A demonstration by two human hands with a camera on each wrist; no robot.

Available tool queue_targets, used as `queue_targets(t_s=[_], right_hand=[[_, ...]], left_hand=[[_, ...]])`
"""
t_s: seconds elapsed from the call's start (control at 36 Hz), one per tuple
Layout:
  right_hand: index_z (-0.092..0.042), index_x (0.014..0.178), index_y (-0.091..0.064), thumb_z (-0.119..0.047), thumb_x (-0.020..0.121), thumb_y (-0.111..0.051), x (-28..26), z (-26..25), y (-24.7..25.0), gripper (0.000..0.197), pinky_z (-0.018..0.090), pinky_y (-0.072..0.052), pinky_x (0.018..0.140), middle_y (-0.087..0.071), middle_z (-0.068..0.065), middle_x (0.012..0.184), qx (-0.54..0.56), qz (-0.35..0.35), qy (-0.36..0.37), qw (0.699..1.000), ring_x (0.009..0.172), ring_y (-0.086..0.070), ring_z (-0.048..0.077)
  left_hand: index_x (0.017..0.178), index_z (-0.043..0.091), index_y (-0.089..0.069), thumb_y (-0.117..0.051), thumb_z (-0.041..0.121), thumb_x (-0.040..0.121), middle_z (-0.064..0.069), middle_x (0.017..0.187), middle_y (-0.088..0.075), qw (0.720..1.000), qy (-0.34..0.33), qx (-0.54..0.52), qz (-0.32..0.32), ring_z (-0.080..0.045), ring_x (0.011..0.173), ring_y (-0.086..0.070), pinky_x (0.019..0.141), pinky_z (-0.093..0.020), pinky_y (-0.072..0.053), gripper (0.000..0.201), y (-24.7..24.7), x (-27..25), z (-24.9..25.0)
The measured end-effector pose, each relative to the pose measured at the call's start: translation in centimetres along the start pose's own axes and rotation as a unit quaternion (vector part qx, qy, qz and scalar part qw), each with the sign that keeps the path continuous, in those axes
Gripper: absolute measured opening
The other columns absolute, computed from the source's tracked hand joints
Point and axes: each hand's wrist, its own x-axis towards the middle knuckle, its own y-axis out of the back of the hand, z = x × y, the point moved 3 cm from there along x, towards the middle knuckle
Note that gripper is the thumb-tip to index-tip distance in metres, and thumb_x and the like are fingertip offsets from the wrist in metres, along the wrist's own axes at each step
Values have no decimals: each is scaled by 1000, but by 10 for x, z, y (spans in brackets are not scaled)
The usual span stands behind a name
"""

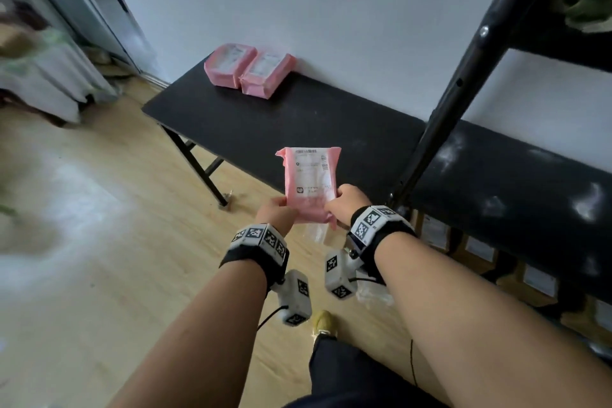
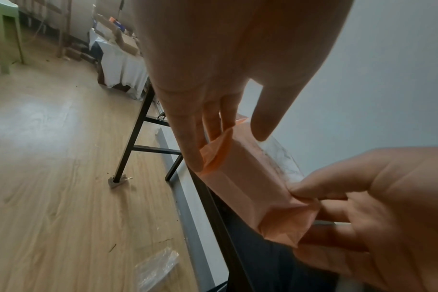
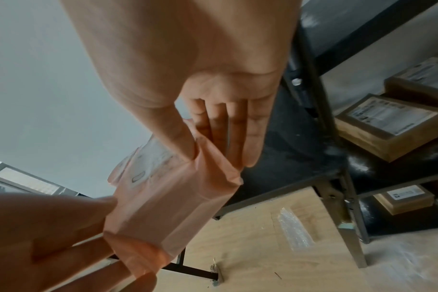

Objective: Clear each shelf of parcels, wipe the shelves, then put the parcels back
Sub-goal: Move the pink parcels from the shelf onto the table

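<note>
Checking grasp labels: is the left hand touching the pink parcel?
Touching. The left wrist view shows the left hand with fingers under the pink parcel and thumb on top, pinching its end.

A bench stands against the far wall, with the shelf unit touching its right end. Two parcels lie side by side, touching, on the bench's far left part, against the wall. Nearer, above the bench's near edge, a third parcel is held between the left hand at its near left corner and the right hand at its near right corner. Boxes lie on the lower shelves of the unit, below its dusty shelf. A plastic wrapper lies on the floor near the unit's post.
</note>
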Motion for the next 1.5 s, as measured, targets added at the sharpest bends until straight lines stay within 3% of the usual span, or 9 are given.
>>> queue_targets(t_s=[0.08,0.28,0.39,0.53,0.86,1.06,1.28,1.42,1.5], right_hand=[[-6,96,-59,-10,88,-55,27,-25,0,10,21,-45,40,-65,7,70,-9,-10,5,1000,50,-61,17],[-9,98,-61,-15,88,-58,84,-66,-3,12,32,-57,64,-72,10,80,-55,-28,12,998,70,-72,23],[-12,99,-60,-24,88,-63,110,-78,-1,17,28,-54,56,-72,10,84,-69,-22,-3,997,68,-69,22],[-15,105,-58,-23,82,-65,144,-97,4,25,38,-57,79,-68,9,95,-90,-20,-23,995,79,-65,25],[-12,109,-57,-15,80,-67,235,-165,18,31,41,-55,81,-66,13,98,-9,17,-69,997,80,-62,26],[-12,119,-55,-14,79,-68,267,-189,15,43,42,-55,83,-66,11,104,50,40,-89,994,93,-66,29],[-18,145,-40,-15,85,-65,273,-184,13,65,36,-45,101,-53,6,137,73,95,-138,983,121,-55,25],[-21,144,-41,-19,87,-65,254,-162,18,62,33,-42,103,-47,4,143,98,121,-198,968,126,-51,23],[-19,143,-43,-21,88,-64,238,-145,20,59,33,-41,105,-47,5,144,96,133,-217,962,127,-50,24]], left_hand=[[104,8,-65,-67,9,79,-1,81,-62,1000,12,11,5,-21,83,-61,88,-41,-55,25,13,25,19],[107,19,-64,-61,29,71,-3,98,-68,999,30,8,34,-20,89,-65,86,-40,-55,37,24,100,24],[108,20,-66,-59,19,80,2,102,-67,1000,-10,9,19,-14,92,-61,87,-33,-51,29,29,109,54],[119,16,-64,-57,13,85,0,109,-65,999,-33,28,-9,-14,92,-58,79,-25,-42,34,33,150,80],[129,32,-56,-49,21,78,-2,129,-59,976,-60,200,-62,-23,116,-55,101,-37,-44,53,61,279,163],[134,15,-52,-45,12,87,-9,133,-55,952,-114,268,-93,-25,112,-57,83,-27,-43,48,65,330,195],[136,18,-46,-45,9,83,-8,133,-52,935,-158,301,-99,-25,107,-58,87,-32,-49,54,64,351,205],[132,16,-49,-46,8,86,-7,139,-43,915,-204,336,-87,-26,114,-54,80,-29,-41,47,57,342,204],[132,17,-50,-49,10,87,-8,139,-42,908,-223,341,-97,-26,116,-53,88,-31,-44,45,51,327,200]])
